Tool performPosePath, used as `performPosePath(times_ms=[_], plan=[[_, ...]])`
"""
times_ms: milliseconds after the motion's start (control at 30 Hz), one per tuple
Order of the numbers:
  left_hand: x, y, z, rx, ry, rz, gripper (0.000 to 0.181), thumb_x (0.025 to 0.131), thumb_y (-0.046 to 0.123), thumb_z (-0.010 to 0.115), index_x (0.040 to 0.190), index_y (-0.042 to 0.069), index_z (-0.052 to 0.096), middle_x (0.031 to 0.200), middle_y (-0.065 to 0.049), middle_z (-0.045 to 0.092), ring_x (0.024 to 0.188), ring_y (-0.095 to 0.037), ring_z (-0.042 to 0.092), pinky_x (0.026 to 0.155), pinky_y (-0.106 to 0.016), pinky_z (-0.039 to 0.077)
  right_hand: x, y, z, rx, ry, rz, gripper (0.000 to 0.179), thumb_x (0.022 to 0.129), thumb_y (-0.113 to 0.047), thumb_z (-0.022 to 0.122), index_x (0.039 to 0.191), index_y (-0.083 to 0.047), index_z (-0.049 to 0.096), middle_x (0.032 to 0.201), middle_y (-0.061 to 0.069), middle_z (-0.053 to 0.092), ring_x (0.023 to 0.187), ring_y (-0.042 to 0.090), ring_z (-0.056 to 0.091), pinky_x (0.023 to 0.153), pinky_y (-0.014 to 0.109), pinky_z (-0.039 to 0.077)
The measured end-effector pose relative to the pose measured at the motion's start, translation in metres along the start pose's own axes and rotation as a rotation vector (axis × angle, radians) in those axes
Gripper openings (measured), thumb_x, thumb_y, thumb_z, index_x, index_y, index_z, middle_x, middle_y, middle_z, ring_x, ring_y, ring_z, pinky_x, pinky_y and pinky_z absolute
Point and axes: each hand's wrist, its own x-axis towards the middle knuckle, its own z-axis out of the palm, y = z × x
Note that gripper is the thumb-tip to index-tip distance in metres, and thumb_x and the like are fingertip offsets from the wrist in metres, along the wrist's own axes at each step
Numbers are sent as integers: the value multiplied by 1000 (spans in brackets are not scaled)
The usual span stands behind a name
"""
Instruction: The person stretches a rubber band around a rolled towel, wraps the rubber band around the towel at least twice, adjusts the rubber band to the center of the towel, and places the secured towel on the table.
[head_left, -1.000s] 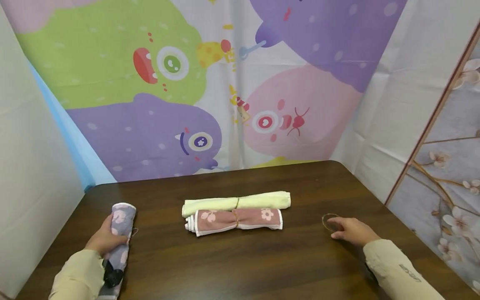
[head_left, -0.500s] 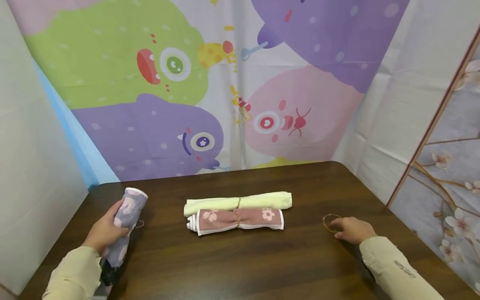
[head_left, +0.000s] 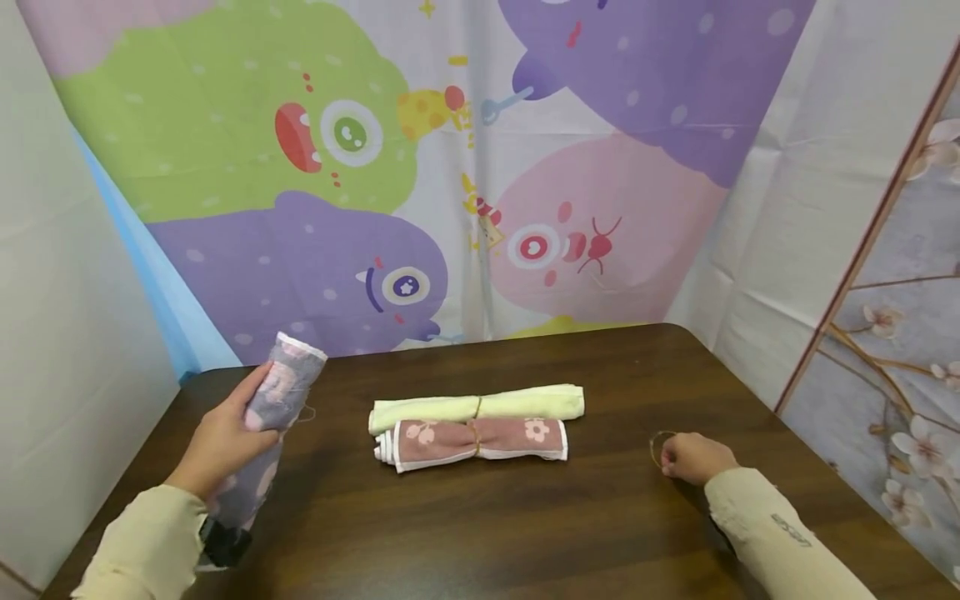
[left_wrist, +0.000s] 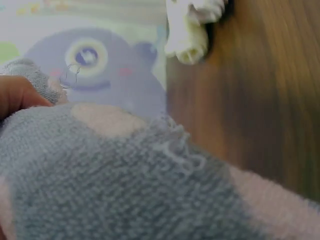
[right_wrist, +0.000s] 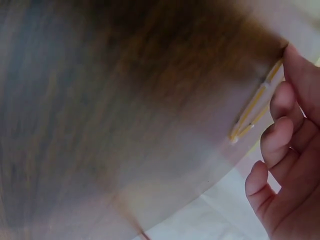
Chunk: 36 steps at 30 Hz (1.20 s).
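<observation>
At the left of the head view, my left hand (head_left: pixel 228 442) grips a rolled grey-purple towel (head_left: pixel 288 387) with pink spots, its far end tilted up off the table. The same towel (left_wrist: pixel 115 170) fills the lower part of the left wrist view, with loose threads at its edge. Over the right side of the table, my right hand (head_left: pixel 699 458) pinches a thin yellowish rubber band (right_wrist: pixel 250 106), which hangs as a loop from thumb and fingertip. Between the hands lie a rolled dusty-pink towel (head_left: pixel 438 446) and a rolled pale-yellow towel (head_left: pixel 420 408), each tied round its middle with a band.
A dark wooden table (head_left: pixel 480 533) lies under everything. Behind it hangs a cartoon-print curtain (head_left: pixel 337 258). White cloth (head_left: pixel 67 350) closes off the left side, and a flower-patterned panel (head_left: pixel 900 350) stands at the right.
My left hand has lifted the grey-purple towel's far end and moved it up and rightward. The right hand's fingers have closed more tightly on the rubber band, with little shift.
</observation>
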Motion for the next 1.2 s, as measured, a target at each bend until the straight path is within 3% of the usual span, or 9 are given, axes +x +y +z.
performPosePath(times_ms=[200, 367, 467, 633, 767, 833, 967, 1067, 1200], plan=[[-3, 32, 10, -90, -12, 90, 93, 70, -3, 71, 151, 8, 27, 128, -37, 47, 97, -46, 54, 69, -50, 49, -1, 5, 6, 78, 6, -48, 21, 82, -4, 64, 65, -14, 56, 64, -6, 49, 59, 10, 43, 57, 30, 39], [-5, 50, 19, -149, -15, 140, 91, 68, -5, 74, 148, 6, 32, 129, -34, 49, 100, -45, 54, 73, -52, 49, 0, 11, 6, 320, 25, -193, 16, 84, -1, 64, 69, -6, 59, 66, -6, 50, 60, 6, 41, 58, 26, 37], [-5, 56, 24, -162, -8, 178, 90, 68, -5, 75, 147, 5, 33, 129, -34, 49, 100, -44, 55, 74, -53, 48, 2, 12, 5, 453, 18, -218, 12, 85, -4, 65, 74, -1, 63, 68, -5, 54, 61, 4, 42, 57, 24, 38], [-6, 61, 33, -185, 14, 256, 89, 65, -6, 74, 145, 2, 36, 126, -33, 52, 96, -41, 56, 74, -50, 47, 1, 10, -3, 578, -1, -200, 11, 82, -7, 63, 77, 3, 66, 68, -3, 57, 61, 5, 46, 56, 23, 39], [-7, 67, 38, -203, 21, 298, 87, 64, -7, 74, 143, 1, 38, 126, -30, 53, 96, -37, 56, 74, -46, 47, -2, 1, -18, 660, 97, -161, 16, 86, -7, 61, 85, 8, 66, 76, -2, 62, 69, 4, 51, 63, 23, 44], [-7, 72, 40, -215, 16, 318, 87, 63, -7, 73, 143, 1, 39, 126, -29, 54, 97, -35, 56, 75, -46, 47, -5, -8, -26, 756, 176, -120, 17, 88, -7, 61, 88, 9, 65, 81, -5, 63, 74, 3, 52, 69, 23, 44], [-8, 84, 44, -239, -12, 357, 85, 63, -8, 72, 142, 1, 41, 125, -28, 55, 95, -33, 56, 75, -44, 47, -4, -34, -37, 1050, 285, -35, 13, 90, -4, 58, 80, -4, 68, 75, -10, 60, 72, 4, 51, 68, 21, 42], [-8, 91, 49, -240, -40, 393, 84, 63, -9, 71, 141, 0, 42, 124, -27, 56, 93, -31, 56, 73, -41, 48, 0, -55, -42, 1187, 238, 13, 24, 90, -3, 56, 73, -16, 67, 68, -10, 57, 63, 5, 46, 59, 19, 40], [-6, 100, 55, -218, -77, 438, 82, 64, -11, 71, 140, 0, 42, 123, -26, 57, 91, -30, 57, 71, -39, 50, 2, -83, -44, 1287, 145, 96, 27, 89, -4, 55, 69, -18, 67, 63, -9, 53, 58, 5, 43, 55, 19, 37]])
